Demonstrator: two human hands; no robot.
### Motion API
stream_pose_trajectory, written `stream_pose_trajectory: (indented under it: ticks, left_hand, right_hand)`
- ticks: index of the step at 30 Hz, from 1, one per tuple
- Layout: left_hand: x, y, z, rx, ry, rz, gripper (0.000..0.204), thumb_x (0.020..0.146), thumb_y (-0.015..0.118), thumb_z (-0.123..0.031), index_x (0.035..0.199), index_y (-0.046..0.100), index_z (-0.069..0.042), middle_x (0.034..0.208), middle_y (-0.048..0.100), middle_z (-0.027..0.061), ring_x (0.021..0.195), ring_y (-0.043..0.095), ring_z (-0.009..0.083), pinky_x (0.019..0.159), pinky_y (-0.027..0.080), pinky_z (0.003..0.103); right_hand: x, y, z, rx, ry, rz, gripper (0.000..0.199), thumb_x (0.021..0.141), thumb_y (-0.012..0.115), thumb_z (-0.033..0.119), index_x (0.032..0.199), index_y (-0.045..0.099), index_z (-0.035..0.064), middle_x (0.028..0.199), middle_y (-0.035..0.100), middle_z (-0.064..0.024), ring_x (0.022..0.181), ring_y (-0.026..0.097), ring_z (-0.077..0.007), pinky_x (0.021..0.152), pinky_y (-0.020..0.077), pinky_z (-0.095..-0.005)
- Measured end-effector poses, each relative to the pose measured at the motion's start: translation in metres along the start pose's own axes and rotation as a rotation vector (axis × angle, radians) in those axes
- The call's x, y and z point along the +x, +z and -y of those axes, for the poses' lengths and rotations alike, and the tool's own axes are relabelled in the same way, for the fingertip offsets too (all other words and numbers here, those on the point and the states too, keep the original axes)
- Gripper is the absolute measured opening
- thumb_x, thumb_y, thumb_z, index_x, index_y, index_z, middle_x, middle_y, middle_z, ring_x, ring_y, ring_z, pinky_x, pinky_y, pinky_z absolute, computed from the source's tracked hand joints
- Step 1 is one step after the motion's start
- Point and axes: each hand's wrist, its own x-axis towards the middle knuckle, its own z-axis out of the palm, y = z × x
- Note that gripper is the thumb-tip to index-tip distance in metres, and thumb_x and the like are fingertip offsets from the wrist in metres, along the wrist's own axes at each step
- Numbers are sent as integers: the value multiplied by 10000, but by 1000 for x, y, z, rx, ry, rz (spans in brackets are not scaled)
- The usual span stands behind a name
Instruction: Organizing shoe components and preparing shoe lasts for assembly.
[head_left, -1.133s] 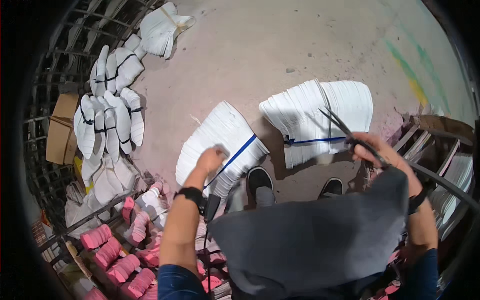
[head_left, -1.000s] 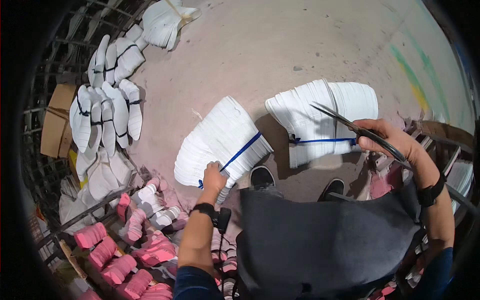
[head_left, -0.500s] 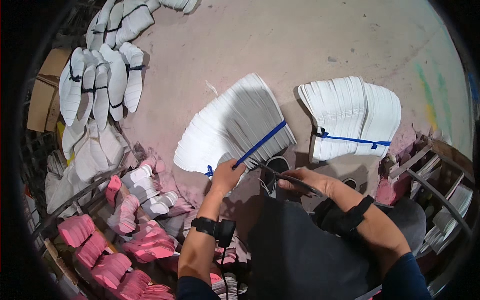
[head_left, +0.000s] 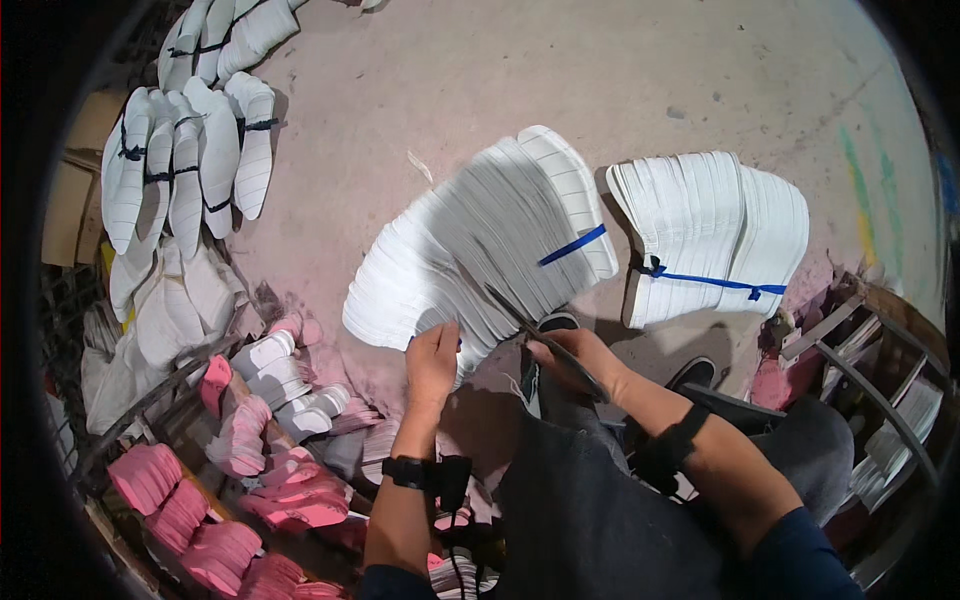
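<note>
A stack of white shoe insoles [head_left: 470, 240] lies fanned out on the floor in front of me. One piece of blue strap [head_left: 572, 245] rests across its right end, with a loose end on top. My left hand [head_left: 432, 365] is closed at the stack's near left edge; small bits of blue strap show at its fingers, the rest hidden. In my right hand [head_left: 575, 358] is a pair of dark scissors [head_left: 515, 312], blades pointing up and left over the stack's near side. To the right lies a second insole bundle [head_left: 710, 225], still bound with knotted blue strap [head_left: 712, 281].
Bundled white insoles [head_left: 185, 165] stand at the far left beside a cardboard box [head_left: 70, 205]. Pink insole stacks [head_left: 222, 552] fill a rack at the lower left. A metal-framed rack [head_left: 880, 385] with white pieces stands at the right. My shoe [head_left: 695, 372] is near the second bundle.
The taut blue strap across the stack has been cut and parted. The stack has spread at its right end. My left hand moved left and down with the strap; the scissors moved left.
</note>
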Motion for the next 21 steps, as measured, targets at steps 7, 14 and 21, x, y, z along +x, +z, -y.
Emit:
stream_pose_trajectory:
  ticks: [7,14,21]
  left_hand:
    - [28,33,3,10,228,-91,322,821,619,-141,1078,573,47,976,629,175,814,624,247,724,489,346]
    - [53,72,-28,-431,-184,-239,476,786,670,-83,1177,488,117,922,597,116,815,576,154,715,468,274]
    - [52,79,-33,-506,-264,-282,475,781,678,-83,1181,497,99,916,557,75,827,541,152,734,447,263]
  right_hand:
    - [-56,-62,-78,-825,-129,-162,445,836,602,292,1163,501,9,1001,595,-258,934,595,-405,788,489,-462]
    - [-59,-49,-108,-1075,234,-33,298,843,514,146,1116,526,26,851,636,-224,807,635,-383,704,511,-468]
    - [31,-79,-23,-552,-495,-754,344,780,601,80,1085,487,-33,1034,556,-252,962,538,-420,834,463,-441]
